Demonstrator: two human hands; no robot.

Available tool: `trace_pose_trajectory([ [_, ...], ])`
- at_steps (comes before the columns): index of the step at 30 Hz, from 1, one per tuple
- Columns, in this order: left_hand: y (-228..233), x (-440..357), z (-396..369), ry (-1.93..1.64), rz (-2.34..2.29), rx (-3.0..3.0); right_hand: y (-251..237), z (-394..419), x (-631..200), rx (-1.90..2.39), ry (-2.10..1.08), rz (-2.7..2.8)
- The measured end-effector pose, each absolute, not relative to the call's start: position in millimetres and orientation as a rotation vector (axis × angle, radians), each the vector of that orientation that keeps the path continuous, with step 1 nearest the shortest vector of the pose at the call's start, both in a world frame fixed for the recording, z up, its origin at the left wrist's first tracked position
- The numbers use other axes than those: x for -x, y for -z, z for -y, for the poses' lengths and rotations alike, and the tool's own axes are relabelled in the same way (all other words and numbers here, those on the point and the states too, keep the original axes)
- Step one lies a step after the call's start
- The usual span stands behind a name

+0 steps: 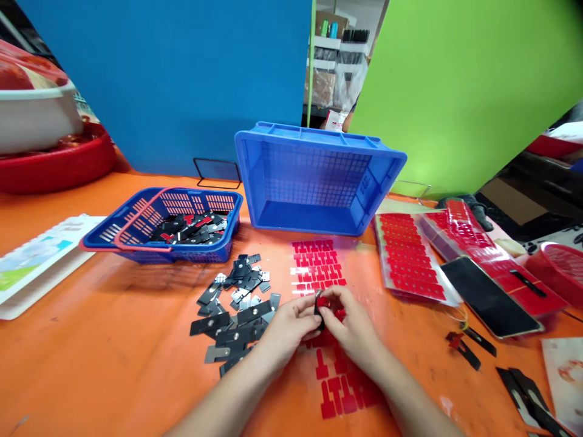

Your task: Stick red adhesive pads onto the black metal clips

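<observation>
"What's in hand?"
"Left hand (291, 321) and right hand (347, 317) pinch one small black piece (319, 314) between their fingertips."
"Around them?"
"Red cutouts (348, 405) at six and twelve, loose black plates (246, 335) at nine, basket (209, 252) at ten, phone (492, 297) at three."

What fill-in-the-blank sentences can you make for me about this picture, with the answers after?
1. The table is colored ____.
2. The basket full of small pieces stands toward the person's ____ side of the table.
3. The person's left hand and ____ hand are both holding a small black piece.
4. The big bin, standing beyond the hands with its open side toward us, is colored ____.

Missing words: orange; left; right; blue.
</observation>
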State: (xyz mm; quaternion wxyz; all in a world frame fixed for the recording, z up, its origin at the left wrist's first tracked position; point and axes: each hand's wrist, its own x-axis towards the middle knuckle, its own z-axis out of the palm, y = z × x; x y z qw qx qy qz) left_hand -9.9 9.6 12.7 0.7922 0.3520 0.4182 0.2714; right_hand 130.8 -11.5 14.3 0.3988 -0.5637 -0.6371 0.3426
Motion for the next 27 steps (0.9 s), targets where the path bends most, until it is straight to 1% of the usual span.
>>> trace_pose_trajectory([
  [9,-14.5,9.5,-10.0,-0.602,-0.909,-0.731,-16.9,13.1,-133.2,1.418,-0.916,1.578],
  [23,-9.6,6.7,-11.9,-0.632,-0.970,-0.812,-15.4,15.1,-131.2,1.461,-0.879,1.650],
  [27,-6.3,4.8,-11.4,-0.682,-0.952,-0.859,-17.4,16.9,-128.8,1.481,-0.775,1.716],
])
